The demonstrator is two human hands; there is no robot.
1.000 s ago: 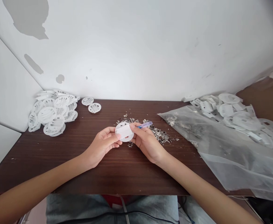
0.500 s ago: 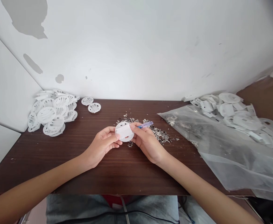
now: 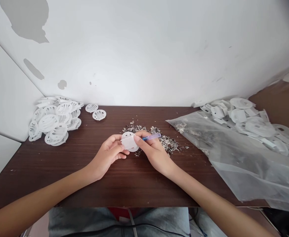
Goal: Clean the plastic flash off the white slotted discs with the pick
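My left hand pinches the left edge of a round white plastic disc with a raised flap or plate across its middle and small slots near the rim. My right hand has its thumb on the disc's right side. A slim tool with a clear purple handle and a blue end lies between that thumb and the fingers; its working tip is hidden. Just behind the hands, a heap of small black and white scraps spreads over the dark wooden table.
A pile of slotted white discs stands at the back left, with two loose slotted discs beside it. At the right, more white plastic parts lie on and by a clear plastic bag. A white wall closes the back.
The disc has tilted and shifted slightly left in my hands, and its flap sits differently. My right thumb and the purple tool have moved a little left and down.
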